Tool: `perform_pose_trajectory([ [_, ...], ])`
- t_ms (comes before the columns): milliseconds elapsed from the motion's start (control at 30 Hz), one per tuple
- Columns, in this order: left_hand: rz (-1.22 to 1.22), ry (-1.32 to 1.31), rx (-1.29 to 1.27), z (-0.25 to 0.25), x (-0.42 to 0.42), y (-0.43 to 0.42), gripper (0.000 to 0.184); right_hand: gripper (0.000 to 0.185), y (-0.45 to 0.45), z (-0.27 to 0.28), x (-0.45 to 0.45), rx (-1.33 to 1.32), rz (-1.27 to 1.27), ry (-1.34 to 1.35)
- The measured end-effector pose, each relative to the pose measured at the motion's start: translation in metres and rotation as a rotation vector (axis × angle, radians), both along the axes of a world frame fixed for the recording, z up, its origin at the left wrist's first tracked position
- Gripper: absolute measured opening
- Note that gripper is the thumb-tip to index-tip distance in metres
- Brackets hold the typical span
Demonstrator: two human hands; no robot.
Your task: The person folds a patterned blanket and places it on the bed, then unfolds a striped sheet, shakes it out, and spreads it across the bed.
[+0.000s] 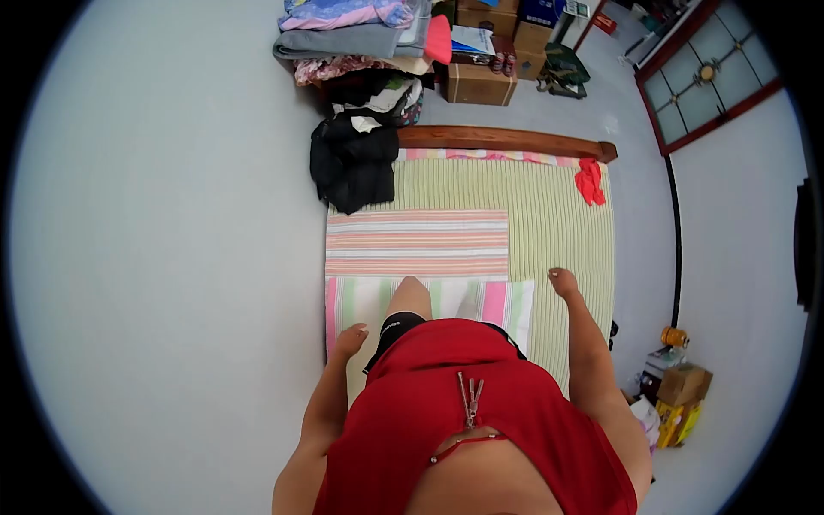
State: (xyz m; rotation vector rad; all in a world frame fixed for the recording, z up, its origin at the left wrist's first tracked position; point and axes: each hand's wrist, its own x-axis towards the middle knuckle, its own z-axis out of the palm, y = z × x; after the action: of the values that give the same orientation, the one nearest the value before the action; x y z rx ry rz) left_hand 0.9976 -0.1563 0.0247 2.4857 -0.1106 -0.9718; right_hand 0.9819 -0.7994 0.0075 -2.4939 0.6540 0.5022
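My left hand (350, 338) hangs beside my left thigh, over the edge of the striped bedding. Its fingers look loosely curled, and nothing shows in them. On the other side, my right hand (562, 281) is held out over the green striped mat (558, 232), fingers curled in, with no object visible. Between the hands, a pink, green and white striped cloth (520, 300) lies under my legs. Just beyond it a second cloth (416, 245) with orange and grey stripes is spread flat. I wear a red top (481, 378) and black shorts (400, 328).
A wooden bed rail (506, 137) crosses the far end. Black clothing (352, 163) lies at the far left corner, below stacked folded bedding (343, 43). A red cloth (590, 182) rests at the far right. Cardboard boxes (481, 84) stand behind; another box (684, 384) is at right.
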Motion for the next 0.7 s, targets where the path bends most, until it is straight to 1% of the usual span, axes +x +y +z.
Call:
perform_pose_trajectory([
  [33,0.050,0.037,0.011,0.010,0.015,-0.010,0.039,0.028,-0.004,-0.004,0.034,0.044,-0.023,-0.026],
  [100,0.041,0.083,-0.055,-0.001,0.046,-0.013,0.040,0.028,-0.006,-0.004,0.105,0.137,-0.042,-0.068],
  [133,0.027,0.122,-0.086,-0.010,0.055,-0.008,0.040,0.028,0.007,0.014,0.138,0.184,-0.043,-0.066],
  [167,-0.006,0.121,-0.045,-0.021,0.066,-0.002,0.040,0.028,0.023,0.028,0.167,0.228,-0.050,-0.080],
  [200,-0.042,0.103,-0.010,-0.036,0.088,0.002,0.041,0.029,0.034,0.030,0.197,0.185,0.027,-0.140],
  [233,-0.080,0.081,0.029,-0.035,0.118,0.004,0.041,0.030,0.047,0.034,0.225,0.143,0.099,-0.202],
  [267,-0.105,0.125,0.067,-0.033,0.142,0.010,0.041,0.030,0.062,0.034,0.245,0.237,0.011,-0.214],
  [300,-0.099,0.101,0.085,-0.036,0.161,0.020,0.041,0.030,0.080,0.051,0.266,0.292,0.035,-0.177],
  [367,-0.076,0.038,0.119,-0.044,0.218,0.039,0.041,0.031,0.100,0.041,0.309,0.341,0.180,-0.219],
  [400,-0.014,0.025,0.093,-0.039,0.248,0.041,0.040,0.031,0.111,0.044,0.328,0.381,0.176,-0.200],
  [433,0.048,0.018,0.070,-0.027,0.278,0.044,0.039,0.031,0.126,0.061,0.348,0.426,0.170,-0.174],
  [500,0.087,-0.182,0.001,-0.002,0.328,0.046,0.036,0.033,0.146,0.069,0.383,0.526,0.138,-0.140],
  [600,0.305,-0.350,-0.192,0.031,0.383,0.033,0.034,0.034,0.159,0.076,0.441,0.695,0.047,-0.116],
  [700,0.452,-0.232,-0.257,0.022,0.402,0.031,0.033,0.032,0.165,0.097,0.509,0.775,-0.037,-0.039],
])
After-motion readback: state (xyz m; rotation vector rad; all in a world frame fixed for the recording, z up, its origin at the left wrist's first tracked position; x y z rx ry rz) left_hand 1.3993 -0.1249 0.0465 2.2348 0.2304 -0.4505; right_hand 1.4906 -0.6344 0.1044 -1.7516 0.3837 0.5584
